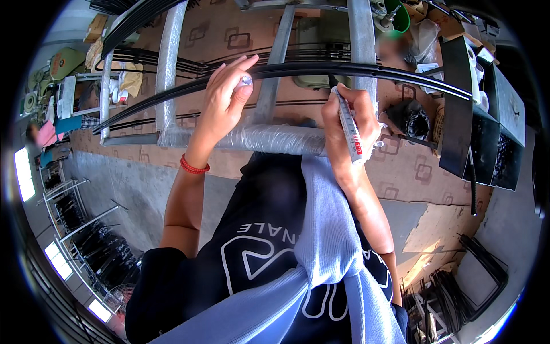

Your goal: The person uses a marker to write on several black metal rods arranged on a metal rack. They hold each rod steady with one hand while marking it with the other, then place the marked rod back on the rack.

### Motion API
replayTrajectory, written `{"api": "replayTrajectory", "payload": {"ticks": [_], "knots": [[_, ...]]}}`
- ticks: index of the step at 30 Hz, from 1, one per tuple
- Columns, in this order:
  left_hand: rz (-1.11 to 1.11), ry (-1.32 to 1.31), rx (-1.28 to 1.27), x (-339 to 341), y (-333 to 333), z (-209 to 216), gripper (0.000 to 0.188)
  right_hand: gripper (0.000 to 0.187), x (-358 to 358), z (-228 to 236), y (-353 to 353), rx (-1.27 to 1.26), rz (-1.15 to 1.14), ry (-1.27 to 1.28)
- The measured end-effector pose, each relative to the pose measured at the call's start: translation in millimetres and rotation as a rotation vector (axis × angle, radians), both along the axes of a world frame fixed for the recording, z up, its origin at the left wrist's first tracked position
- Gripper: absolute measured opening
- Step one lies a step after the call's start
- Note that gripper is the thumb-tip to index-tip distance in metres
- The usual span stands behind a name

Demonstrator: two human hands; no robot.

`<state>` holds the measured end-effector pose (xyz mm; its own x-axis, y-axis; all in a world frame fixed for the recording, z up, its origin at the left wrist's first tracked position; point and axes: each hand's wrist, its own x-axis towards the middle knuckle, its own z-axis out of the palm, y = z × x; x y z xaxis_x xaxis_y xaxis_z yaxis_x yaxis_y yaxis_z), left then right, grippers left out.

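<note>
My right hand point(366, 123) grips a white marker pen point(348, 125) with a red and black label. Its dark tip points up at a bundle of long thin black rods point(292, 70) running crosswise in front of me. At the same bundle, further left, my left hand point(222, 100) has its fingers stretched out and seems to touch the rods. Something whitish and shiny covers one of its fingertips; what it is I cannot tell. Below the rods lies the grey metal frame's front bar point(269, 139), wrapped in clear plastic film.
More black rods point(189, 66) lie across the frame beyond. A dark metal cabinet point(484, 123) stands at the right, near a black plastic bag point(409, 117). A green bucket point(398, 20) is at the far right. Racks of black parts point(86, 235) stand at the lower left.
</note>
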<state>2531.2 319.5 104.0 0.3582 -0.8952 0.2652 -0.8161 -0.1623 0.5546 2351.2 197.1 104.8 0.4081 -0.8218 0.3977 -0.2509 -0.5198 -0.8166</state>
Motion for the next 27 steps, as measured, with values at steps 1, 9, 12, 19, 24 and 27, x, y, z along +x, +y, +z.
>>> {"api": "replayTrajectory", "payload": {"ticks": [1, 9, 12, 19, 24, 27], "knots": [[0.002, 0.004, 0.002, -0.2, -0.1, 0.3, 0.031, 0.019, -0.2, 0.1, 0.0, 0.008, -0.010, 0.002], [-0.015, 0.001, -0.008, 1.1, 0.0, -1.2, 0.032, 0.020, -2.2, -1.8, -0.5, 0.063, -0.071, 0.003], [-0.022, -0.001, -0.037, 1.0, -0.2, -3.4, 0.037, 0.020, -3.6, -0.1, -0.7, 0.104, -0.085, -0.004], [-0.029, 0.014, -0.007, 0.4, -0.5, 0.6, 0.031, 0.020, -5.7, -1.0, -3.2, 0.091, -0.112, -0.008], [-0.040, -0.012, -0.009, 2.2, 0.1, -1.3, 0.025, 0.020, -5.8, -1.1, -4.4, 0.076, -0.138, -0.009], [-0.039, 0.002, -0.019, 0.7, -1.0, 0.4, 0.024, 0.019, -7.3, -2.8, -5.4, 0.094, -0.136, -0.033]]}}
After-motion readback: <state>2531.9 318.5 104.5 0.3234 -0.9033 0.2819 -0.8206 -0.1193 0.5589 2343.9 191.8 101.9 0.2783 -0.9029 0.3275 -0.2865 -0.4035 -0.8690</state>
